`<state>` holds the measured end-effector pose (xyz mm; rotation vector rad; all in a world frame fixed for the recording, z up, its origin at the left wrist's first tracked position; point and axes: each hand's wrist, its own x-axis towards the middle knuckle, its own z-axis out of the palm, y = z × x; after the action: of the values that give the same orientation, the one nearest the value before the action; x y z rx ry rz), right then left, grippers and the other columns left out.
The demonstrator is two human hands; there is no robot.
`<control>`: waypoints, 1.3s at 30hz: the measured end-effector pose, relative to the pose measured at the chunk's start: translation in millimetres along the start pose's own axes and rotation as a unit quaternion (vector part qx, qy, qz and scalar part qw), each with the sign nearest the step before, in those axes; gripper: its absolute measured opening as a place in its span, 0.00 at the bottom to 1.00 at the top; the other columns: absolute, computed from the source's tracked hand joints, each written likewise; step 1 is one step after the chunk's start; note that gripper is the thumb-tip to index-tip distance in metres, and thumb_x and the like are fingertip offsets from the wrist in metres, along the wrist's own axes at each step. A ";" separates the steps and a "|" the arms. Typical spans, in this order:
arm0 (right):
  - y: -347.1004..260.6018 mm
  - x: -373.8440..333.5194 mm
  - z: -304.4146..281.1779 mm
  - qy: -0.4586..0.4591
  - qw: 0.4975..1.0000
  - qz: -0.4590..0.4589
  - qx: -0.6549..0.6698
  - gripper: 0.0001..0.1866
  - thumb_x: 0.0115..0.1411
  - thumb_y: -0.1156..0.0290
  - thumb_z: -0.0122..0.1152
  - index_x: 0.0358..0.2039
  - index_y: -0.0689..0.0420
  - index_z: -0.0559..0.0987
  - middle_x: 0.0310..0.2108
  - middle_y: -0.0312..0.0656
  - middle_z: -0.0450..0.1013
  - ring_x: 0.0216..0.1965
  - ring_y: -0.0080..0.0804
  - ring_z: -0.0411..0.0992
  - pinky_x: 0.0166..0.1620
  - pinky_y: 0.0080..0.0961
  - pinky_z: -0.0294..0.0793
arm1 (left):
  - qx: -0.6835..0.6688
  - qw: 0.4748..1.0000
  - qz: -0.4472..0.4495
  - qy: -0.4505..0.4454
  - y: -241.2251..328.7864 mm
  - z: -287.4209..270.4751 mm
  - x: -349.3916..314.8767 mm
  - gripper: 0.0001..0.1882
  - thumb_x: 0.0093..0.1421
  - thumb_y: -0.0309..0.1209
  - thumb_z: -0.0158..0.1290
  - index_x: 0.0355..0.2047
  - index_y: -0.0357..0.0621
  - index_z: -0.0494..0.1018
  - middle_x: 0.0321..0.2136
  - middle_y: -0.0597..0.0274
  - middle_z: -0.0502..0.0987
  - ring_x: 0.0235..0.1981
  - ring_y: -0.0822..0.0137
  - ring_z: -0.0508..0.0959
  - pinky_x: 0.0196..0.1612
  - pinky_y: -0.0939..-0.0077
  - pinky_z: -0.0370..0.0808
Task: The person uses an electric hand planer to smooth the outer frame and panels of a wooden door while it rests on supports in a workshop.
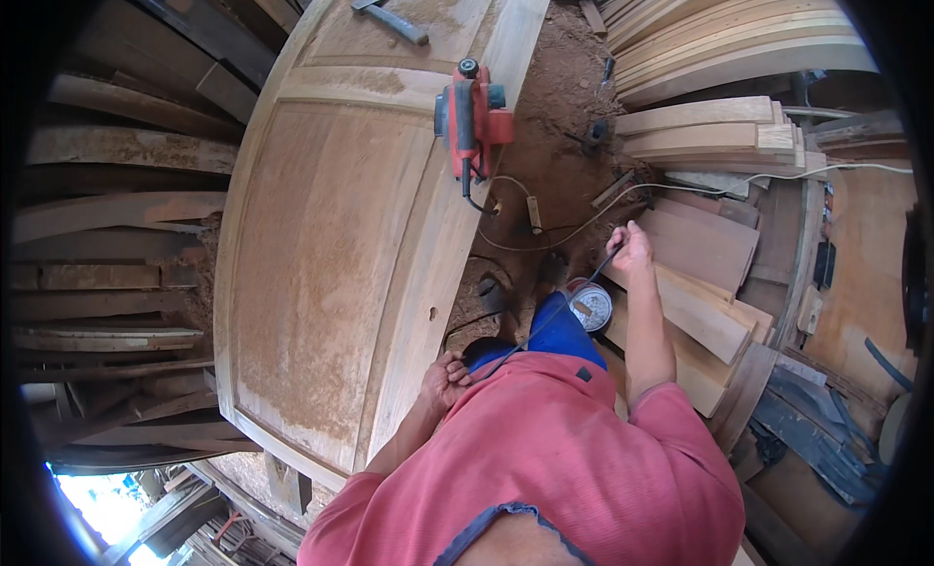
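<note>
A dark power cord [552, 316] stretches across the front of my body, held at both ends of the visible span. My left hand [448, 379] is closed around it beside the door's right edge. Raised out to the right, my right hand [630, 245] pinches the cord's other end. A red electric planer [467, 123] rests on the right stile of a panelled wooden door [321, 235], its own black cable hanging over the edge. Farther up the door lies a hammer [391, 19]. Sawdust covers parts of the panels.
Stacked boards [739, 40] fill the far right, with flat planks [696, 308] nearer me. A white bucket [590, 305] stands by my legs. A pale extension cable [671, 185] crosses the dusty floor. Timber [117, 211] lines the left side.
</note>
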<state>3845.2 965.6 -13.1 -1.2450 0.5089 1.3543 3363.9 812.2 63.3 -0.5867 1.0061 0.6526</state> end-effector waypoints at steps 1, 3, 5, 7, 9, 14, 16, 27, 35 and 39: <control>-16.8 3.3 0.6 -0.008 1.000 -0.008 -0.010 0.17 0.74 0.54 0.51 0.34 0.55 0.73 0.24 0.37 0.73 0.21 0.26 0.69 0.27 0.28 0.72 | -0.001 1.000 0.000 -0.001 3.2 -9.7 -1.4 0.16 0.77 0.41 0.43 0.35 0.46 0.72 0.14 0.71 0.64 0.13 0.74 0.60 0.21 0.74 0.59; -48.5 -1.1 14.6 0.011 0.999 -0.044 -0.020 0.17 0.74 0.55 0.51 0.34 0.54 0.74 0.24 0.35 0.73 0.21 0.25 0.68 0.26 0.25 0.71 | 0.040 0.998 -0.004 0.048 3.6 -21.9 -3.4 0.16 0.77 0.38 0.41 0.33 0.46 0.71 0.14 0.72 0.63 0.13 0.75 0.60 0.20 0.75 0.60; -67.3 -9.5 27.5 0.040 0.996 -0.076 -0.026 0.18 0.74 0.54 0.52 0.32 0.55 0.75 0.22 0.33 0.72 0.20 0.23 0.67 0.26 0.22 0.70 | 0.105 0.988 0.021 0.111 0.1 -26.9 2.4 0.16 0.76 0.39 0.41 0.33 0.47 0.70 0.15 0.71 0.64 0.13 0.75 0.61 0.20 0.75 0.60; -96.1 5.2 8.0 -0.011 0.994 -0.074 -0.079 0.16 0.74 0.55 0.52 0.37 0.54 0.77 0.21 0.28 0.72 0.18 0.16 0.67 0.23 0.16 0.69 | 0.177 0.970 0.040 0.164 -7.0 -23.8 7.1 0.16 0.76 0.39 0.41 0.32 0.47 0.69 0.15 0.71 0.65 0.13 0.74 0.61 0.19 0.76 0.60; -91.3 -8.3 13.5 -0.149 0.987 0.043 -0.036 0.14 0.73 0.56 0.52 0.43 0.53 0.79 0.21 0.21 0.71 0.17 0.10 0.65 0.20 0.12 0.66 | 0.583 0.785 0.144 0.154 -14.6 -2.9 -0.7 0.20 0.74 0.45 0.43 0.48 0.36 0.66 0.36 0.48 0.68 0.37 0.54 0.66 0.42 0.61 0.63; 10.5 -108.9 55.8 -0.201 0.966 -0.028 -0.161 0.07 0.66 0.73 0.55 0.43 0.59 0.77 0.23 0.31 0.69 0.18 0.17 0.65 0.21 0.18 0.68 | 0.741 0.609 0.282 0.026 -19.6 119.8 29.8 0.37 0.72 0.52 0.45 0.63 0.25 0.63 0.56 0.29 0.72 0.60 0.39 0.74 0.64 0.51 0.69; 65.4 -116.7 43.5 -0.339 0.925 0.027 -0.167 0.09 0.71 0.71 0.54 0.46 0.61 0.78 0.33 0.40 0.79 0.27 0.31 0.78 0.34 0.29 0.80 | 0.554 0.795 0.246 -0.037 -21.7 171.8 73.2 0.32 0.73 0.53 0.43 0.60 0.33 0.66 0.52 0.39 0.77 0.52 0.50 0.80 0.53 0.58 0.77; 47.9 -56.4 24.5 -0.271 0.950 0.157 -0.003 0.44 0.69 0.31 0.43 0.49 0.68 0.78 0.44 0.49 0.81 0.43 0.40 0.80 0.53 0.41 0.79 | 0.791 0.536 0.144 -0.258 -31.5 256.3 78.2 0.16 0.75 0.42 0.46 0.43 0.42 0.72 0.25 0.67 0.69 0.27 0.73 0.71 0.31 0.71 0.72; -23.3 44.6 29.3 -0.034 0.999 0.025 -0.027 0.22 0.74 0.49 0.49 0.37 0.55 0.76 0.25 0.36 0.75 0.23 0.27 0.70 0.30 0.27 0.71 | 0.855 0.500 -0.007 -0.135 1.9 78.6 72.2 0.20 0.72 0.45 0.45 0.46 0.42 0.77 0.35 0.53 0.80 0.33 0.56 0.83 0.42 0.58 0.77; -71.7 64.2 26.6 0.000 0.999 -0.012 -0.043 0.16 0.73 0.56 0.53 0.29 0.50 0.74 0.20 0.33 0.71 0.18 0.27 0.67 0.24 0.31 0.68 | 0.944 0.319 -0.004 -0.078 1.7 -37.6 103.9 0.21 0.69 0.45 0.46 0.47 0.42 0.77 0.39 0.50 0.82 0.38 0.50 0.84 0.44 0.56 0.78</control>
<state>3915.2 1033.8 -33.7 -1.3174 0.4384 1.3674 3381.0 809.6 -45.9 1.6046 0.8819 -0.7733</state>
